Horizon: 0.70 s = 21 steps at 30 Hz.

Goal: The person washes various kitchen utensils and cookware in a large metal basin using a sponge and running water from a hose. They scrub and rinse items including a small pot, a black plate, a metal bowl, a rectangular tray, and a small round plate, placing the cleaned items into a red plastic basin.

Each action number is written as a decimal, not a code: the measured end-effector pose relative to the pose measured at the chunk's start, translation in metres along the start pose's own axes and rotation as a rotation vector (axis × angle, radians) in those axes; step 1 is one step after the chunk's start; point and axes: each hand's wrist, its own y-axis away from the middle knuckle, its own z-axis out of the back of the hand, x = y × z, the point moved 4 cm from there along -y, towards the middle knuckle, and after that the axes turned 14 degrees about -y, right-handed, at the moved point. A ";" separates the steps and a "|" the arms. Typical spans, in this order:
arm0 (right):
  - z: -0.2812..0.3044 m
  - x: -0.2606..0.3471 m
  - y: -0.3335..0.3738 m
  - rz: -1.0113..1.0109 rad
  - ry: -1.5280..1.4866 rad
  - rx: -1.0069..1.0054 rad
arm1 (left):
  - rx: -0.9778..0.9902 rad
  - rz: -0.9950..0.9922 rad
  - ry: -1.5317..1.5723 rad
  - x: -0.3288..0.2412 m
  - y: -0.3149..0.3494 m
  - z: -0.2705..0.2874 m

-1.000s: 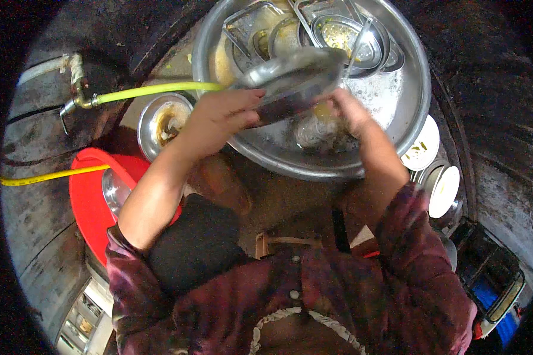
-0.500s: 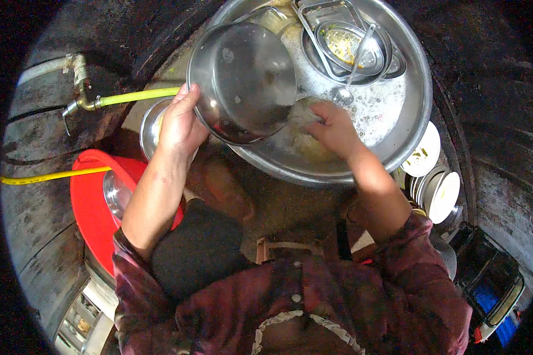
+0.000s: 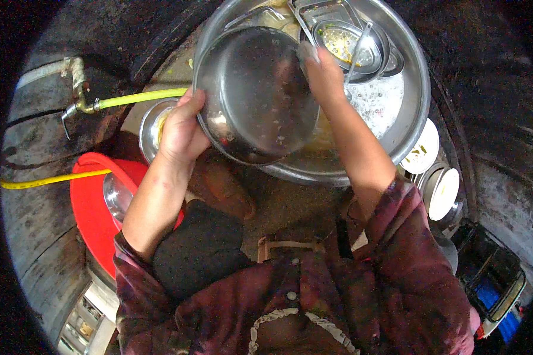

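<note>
My left hand (image 3: 182,130) grips the left rim of a round, deep metal bowl (image 3: 257,97), thumb on the outside. The bowl is tilted over the near left part of a large metal tub (image 3: 421,89), its underside facing up. A greyish scouring pad (image 3: 307,53) is in my closed right hand (image 3: 327,80), at the bowl's upper right edge. Behind that hand, foamy water (image 3: 380,106) fills the tub. Oval metal dishes (image 3: 337,46) with yellow food bits and a ladle (image 3: 359,52) lie in it.
A red plastic basin (image 3: 89,216) with a metal bowl inside stands left, a yellow hose (image 3: 53,180) running into it. A yellow-green hose (image 3: 139,97) leads from a wall tap (image 3: 80,106). White plates (image 3: 443,195) are stacked right of the tub, near a black crate (image 3: 485,266).
My right hand and the scouring pad have moved up along the bowl's right side. The bowl has shifted slightly right and toward me, with my left hand still on its rim.
</note>
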 end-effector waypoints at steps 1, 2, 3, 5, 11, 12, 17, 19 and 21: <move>0.001 -0.002 0.013 0.045 -0.008 -0.025 | -0.035 -0.009 0.016 -0.001 -0.001 0.004; -0.001 -0.012 0.032 0.083 -0.015 -0.053 | -0.069 -0.011 0.032 0.000 -0.004 0.008; -0.004 -0.020 0.052 0.122 -0.027 -0.076 | -0.109 -0.015 0.046 -0.001 -0.006 0.014; -0.025 -0.020 0.091 0.143 -0.038 -0.057 | -0.140 -0.058 0.023 0.005 -0.010 0.029; -0.055 0.091 0.111 0.631 -0.065 0.085 | -0.090 -0.033 -0.195 0.011 -0.002 -0.010; -0.054 0.104 0.101 0.723 -0.034 0.093 | 0.022 -0.030 -0.117 0.013 -0.002 -0.015; -0.034 0.123 0.036 0.604 0.314 0.104 | 0.196 0.018 -0.423 0.015 0.002 -0.020; -0.017 0.122 0.015 0.418 0.365 0.100 | 0.254 0.058 -0.557 0.008 0.007 -0.025; -0.003 0.100 -0.006 0.627 0.374 0.098 | 0.291 0.109 -0.604 0.005 0.009 -0.021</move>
